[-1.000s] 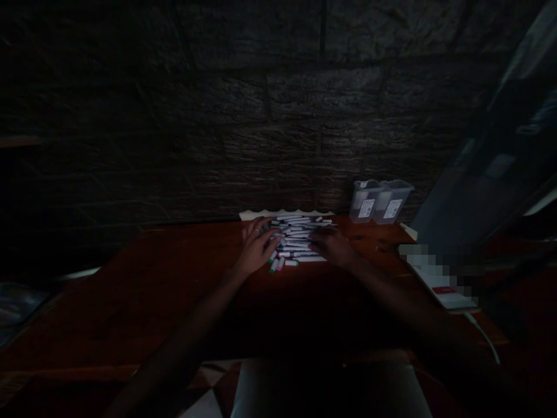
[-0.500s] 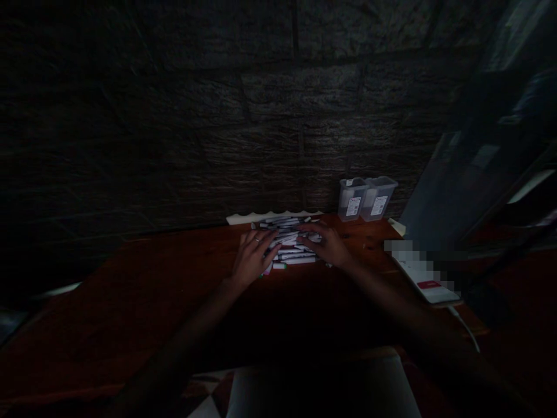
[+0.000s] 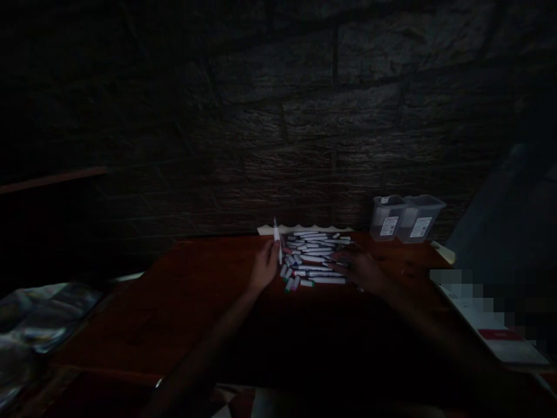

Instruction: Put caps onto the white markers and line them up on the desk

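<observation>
In my head view, my left hand (image 3: 263, 267) grasps a white marker (image 3: 277, 237) between thumb and fingers, holding it nearly upright with its narrow end up, at the left edge of the marker pile (image 3: 315, 252). My right hand (image 3: 364, 270) is over the right end of that pile, fingers bent and reaching among the markers; it is too dark there for me to tell whether they grip one. The pile's white markers lie mostly sideways on the reddish wooden table (image 3: 195, 302), and short loose caps (image 3: 296, 283), some with green or pink ends, are gathered at its near left side. Behind the pile a wavy-edged white strip (image 3: 264, 230) runs along the stone-block wall (image 3: 278, 128). Two translucent plastic containers (image 3: 420, 219) with white labels stand side by side, farther right.
</observation>
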Tool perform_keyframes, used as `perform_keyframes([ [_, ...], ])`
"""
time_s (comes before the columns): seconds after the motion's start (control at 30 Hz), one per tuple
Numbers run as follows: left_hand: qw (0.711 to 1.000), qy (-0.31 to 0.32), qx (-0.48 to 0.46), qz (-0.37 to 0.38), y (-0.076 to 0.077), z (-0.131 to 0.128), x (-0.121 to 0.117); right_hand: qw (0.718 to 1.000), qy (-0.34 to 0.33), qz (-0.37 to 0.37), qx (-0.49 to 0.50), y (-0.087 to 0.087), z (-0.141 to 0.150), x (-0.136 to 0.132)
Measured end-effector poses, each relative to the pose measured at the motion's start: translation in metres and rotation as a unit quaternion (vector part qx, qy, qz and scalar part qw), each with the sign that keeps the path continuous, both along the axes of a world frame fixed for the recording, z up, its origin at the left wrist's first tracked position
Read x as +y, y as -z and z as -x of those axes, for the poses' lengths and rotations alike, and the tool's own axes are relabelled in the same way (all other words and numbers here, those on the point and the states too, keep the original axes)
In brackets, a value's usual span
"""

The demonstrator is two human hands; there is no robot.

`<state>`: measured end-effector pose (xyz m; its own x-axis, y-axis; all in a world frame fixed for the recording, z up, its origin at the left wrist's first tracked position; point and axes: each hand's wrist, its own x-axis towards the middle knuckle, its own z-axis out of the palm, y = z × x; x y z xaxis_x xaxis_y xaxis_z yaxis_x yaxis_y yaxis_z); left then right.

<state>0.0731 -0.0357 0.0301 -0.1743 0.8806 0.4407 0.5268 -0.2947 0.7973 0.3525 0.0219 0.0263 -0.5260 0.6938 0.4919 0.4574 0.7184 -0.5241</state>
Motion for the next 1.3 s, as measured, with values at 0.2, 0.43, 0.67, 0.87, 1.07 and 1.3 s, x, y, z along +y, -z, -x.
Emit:
perform_keyframes([
  [0.2, 0.972, 0.069, -0.211, 0.080, 0.007, 0.020, 0.010, 0.991, -0.088, -0.034, -0.099, 0.013, 0.010, -0.007],
  [0.43, 0.993, -0.011, 0.014, 0.114, 0.007, 0.044, 0.012, 0.983, -0.096, -0.029, -0.151, 0.010, 0.002, -0.003],
  [0.67, 0.934, -0.109, 0.261, 0.219, -0.006, 0.070, 0.000, 0.987, -0.073, -0.024, -0.143, 0.007, 0.001, -0.003],
  [0.87, 0.857, -0.216, 0.332, 0.330, -0.013, 0.091, -0.008, 0.986, -0.065, -0.023, -0.151, 0.004, 0.002, -0.005],
  [1.07, 0.824, -0.256, 0.349, 0.366, -0.020, 0.094, -0.014, 0.980, -0.104, -0.021, -0.166, 0.003, 0.000, -0.005],
  [1.3, 0.822, -0.275, 0.363, 0.341, -0.013, 0.087, -0.011, 0.986, -0.078, 0.004, -0.146, -0.002, -0.002, -0.009],
])
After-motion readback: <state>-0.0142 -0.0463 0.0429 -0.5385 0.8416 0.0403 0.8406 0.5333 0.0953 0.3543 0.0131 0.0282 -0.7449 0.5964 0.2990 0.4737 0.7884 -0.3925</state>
